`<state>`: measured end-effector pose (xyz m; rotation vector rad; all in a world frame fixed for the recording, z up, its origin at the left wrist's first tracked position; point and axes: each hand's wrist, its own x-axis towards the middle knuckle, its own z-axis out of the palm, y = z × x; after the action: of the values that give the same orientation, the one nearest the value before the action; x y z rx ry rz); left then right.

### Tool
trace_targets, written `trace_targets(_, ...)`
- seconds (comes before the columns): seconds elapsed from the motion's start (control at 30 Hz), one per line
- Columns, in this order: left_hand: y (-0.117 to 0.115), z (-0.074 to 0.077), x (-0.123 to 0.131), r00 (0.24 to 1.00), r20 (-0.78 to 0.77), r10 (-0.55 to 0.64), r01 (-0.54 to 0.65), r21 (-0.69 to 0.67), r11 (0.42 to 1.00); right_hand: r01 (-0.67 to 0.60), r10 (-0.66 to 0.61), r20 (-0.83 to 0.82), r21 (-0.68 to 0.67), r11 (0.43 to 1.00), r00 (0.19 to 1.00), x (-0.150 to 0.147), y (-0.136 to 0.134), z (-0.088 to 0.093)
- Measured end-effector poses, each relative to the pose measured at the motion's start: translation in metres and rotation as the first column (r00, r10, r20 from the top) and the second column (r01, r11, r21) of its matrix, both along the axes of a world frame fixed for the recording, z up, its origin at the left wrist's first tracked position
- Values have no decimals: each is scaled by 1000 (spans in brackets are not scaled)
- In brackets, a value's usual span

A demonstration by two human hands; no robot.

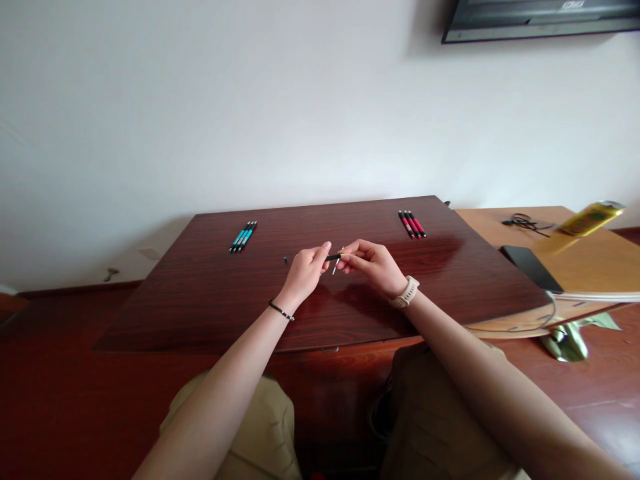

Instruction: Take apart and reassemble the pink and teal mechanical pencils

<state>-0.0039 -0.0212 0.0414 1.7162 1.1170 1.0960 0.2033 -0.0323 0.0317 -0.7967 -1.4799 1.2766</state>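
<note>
Over the middle of the dark red wooden table (210,300), both hands meet at a short black pen part (333,257). My left hand (309,267) is closed round its left end. My right hand (370,263) pinches its right end with thumb and fingertips. A thin white stick, perhaps a refill (335,269), shows by the right fingertips; whether it is held or lies on the table cannot be told. A small dark piece with a teal end (285,259) lies left of my left hand.
Several teal pens (243,237) lie at the back left, several pink pens (413,224) at the back right. A lighter side table (600,267) holds a black flat object (531,269), a coiled cable (525,222) and a yellow can (590,219).
</note>
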Motion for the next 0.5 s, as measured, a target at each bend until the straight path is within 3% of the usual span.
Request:
trace_targets(0.2,-10,10,-3,991,-30,-128,129,6,992,20,-20,-11,2,1000,1000,-1,0,1)
trace_targets(0.37,1,12,-15,998,60,-2,6,-62,998,172,-172,-83,2,985,982,14,5,8)
trace_targets(0.43,12,12,-32,991,96,96,-95,-16,995,276,-272,-103,23,961,957,29,11,9)
trace_targets(0.5,23,11,-57,978,19,210,-211,91,973,344,-342,-36,74,936,939,46,18,7)
